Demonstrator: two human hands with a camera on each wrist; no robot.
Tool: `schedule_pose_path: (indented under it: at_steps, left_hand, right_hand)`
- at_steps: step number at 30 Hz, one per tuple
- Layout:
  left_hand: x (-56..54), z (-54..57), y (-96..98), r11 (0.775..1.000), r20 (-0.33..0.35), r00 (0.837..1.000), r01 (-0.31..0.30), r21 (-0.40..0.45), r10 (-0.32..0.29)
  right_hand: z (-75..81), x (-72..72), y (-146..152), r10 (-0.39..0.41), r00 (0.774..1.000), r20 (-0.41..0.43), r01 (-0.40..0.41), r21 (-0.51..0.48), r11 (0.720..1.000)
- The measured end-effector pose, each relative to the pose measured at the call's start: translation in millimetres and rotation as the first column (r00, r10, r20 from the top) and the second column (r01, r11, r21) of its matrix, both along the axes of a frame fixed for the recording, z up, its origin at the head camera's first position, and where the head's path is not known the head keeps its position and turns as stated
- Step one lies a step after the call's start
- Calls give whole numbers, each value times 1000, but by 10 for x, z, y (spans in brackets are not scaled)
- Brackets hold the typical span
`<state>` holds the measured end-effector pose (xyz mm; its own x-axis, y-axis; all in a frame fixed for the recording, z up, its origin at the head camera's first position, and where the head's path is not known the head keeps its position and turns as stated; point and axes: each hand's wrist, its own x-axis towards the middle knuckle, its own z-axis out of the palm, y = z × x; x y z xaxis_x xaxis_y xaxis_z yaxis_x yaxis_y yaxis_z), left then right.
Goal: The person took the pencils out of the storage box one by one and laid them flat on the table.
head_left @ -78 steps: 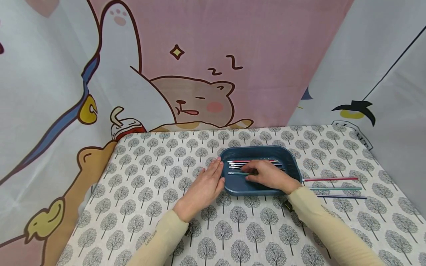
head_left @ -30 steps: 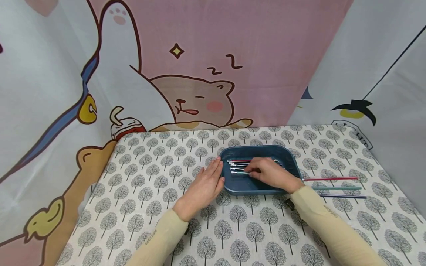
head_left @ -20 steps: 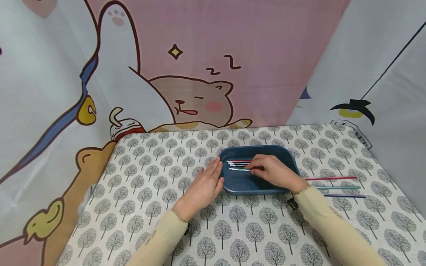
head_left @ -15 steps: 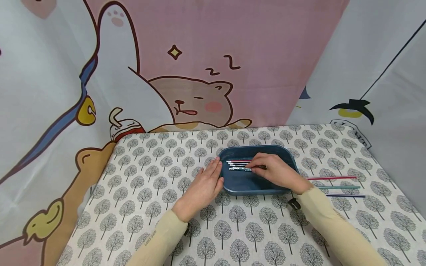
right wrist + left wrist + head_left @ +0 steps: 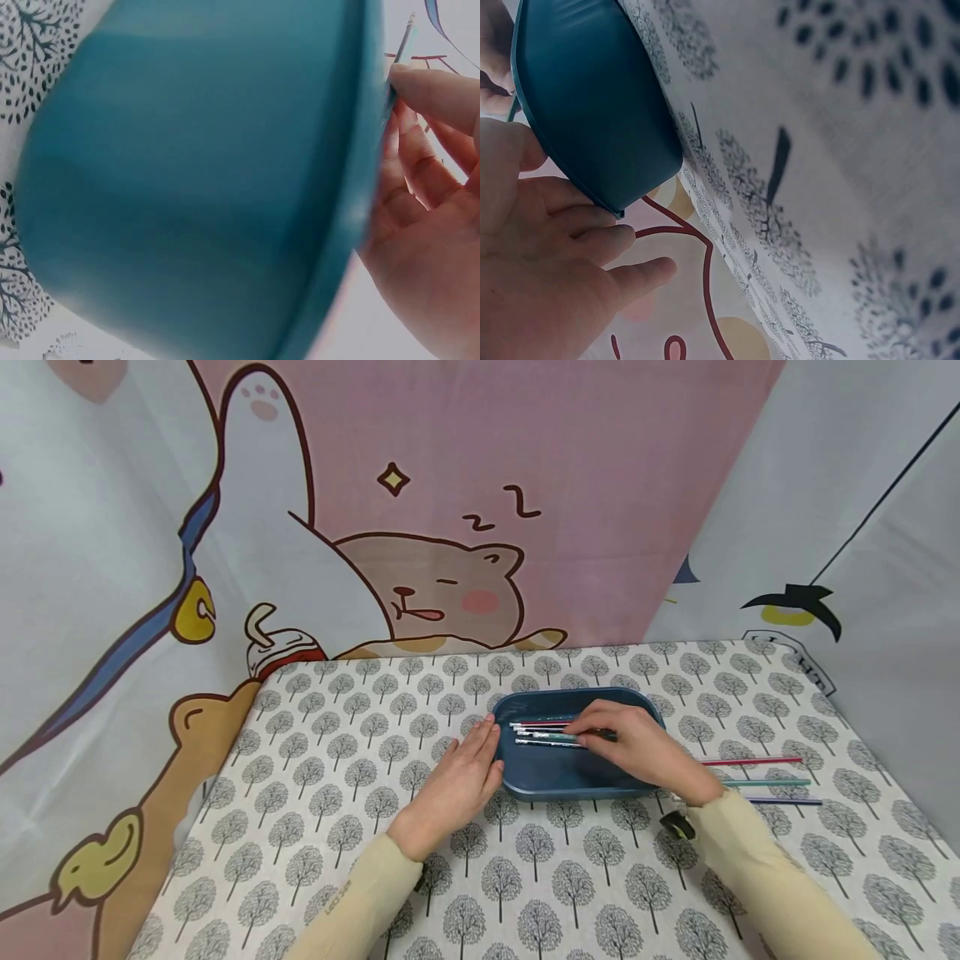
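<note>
The left hand (image 5: 457, 777), fingers extended, rests against the dark-blue, rounded-rectangular plastic tray (image 5: 577, 793), presumably to steady it. Over the tray's interior, near slim red and dark pencils (image 5: 542, 722), a slender teal pencil (image 5: 406, 43) is pinched by the right hand (image 5: 637, 743), presumably for alignment. Lettering on the white fabric backdrop (image 5: 885, 585), far right, is partly legible, ending "HT".

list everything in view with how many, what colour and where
tray: 1, dark blue, on the table
held pencil: 1, teal, pinched in the right hand
pencils in the tray: several, exact count unclear, one red, others dark
loose pencils: 3, red, teal and dark blue, on the cloth right of the tray
tablecloth: 1, white with dark trees, under the tray
backdrop: pink, white and grey with cartoon animals, behind the table
wrist devices: 2, black, partly hidden, at the cuffs
sleeves: 2, pale yellow
hands: 2, left against the tray's left end, right over the tray
</note>
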<state>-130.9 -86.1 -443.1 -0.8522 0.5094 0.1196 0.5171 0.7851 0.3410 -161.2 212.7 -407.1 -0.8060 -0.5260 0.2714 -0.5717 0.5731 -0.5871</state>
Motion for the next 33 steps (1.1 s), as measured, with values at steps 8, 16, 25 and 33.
schedule_pose_path:
  at_steps: [8, 16, 25, 33]
  left_hand:
    - [3, -13, 2, 1000, 2, 1000, 0, 6, 0]
    - [7, -2, 3, 1000, 3, 1000, 3, 6, -3]
    - [10, -7, 1, 1000, 16, 1000, -3, 4, 3]
    - [13, 3, 4, 1000, 25, 1000, -10, 2, 9]
  right_hand:
    - [115, 112, 74, -28, 1000, 8, 28, -5, 1000]
    - [178, 192, 153, -25, 998, -54, 24, -26, 999]
    - [263, 306, 246, -47, 994, -103, 45, -19, 999]
    - [331, 403, 340, -65, 988, -137, 64, -9, 998]
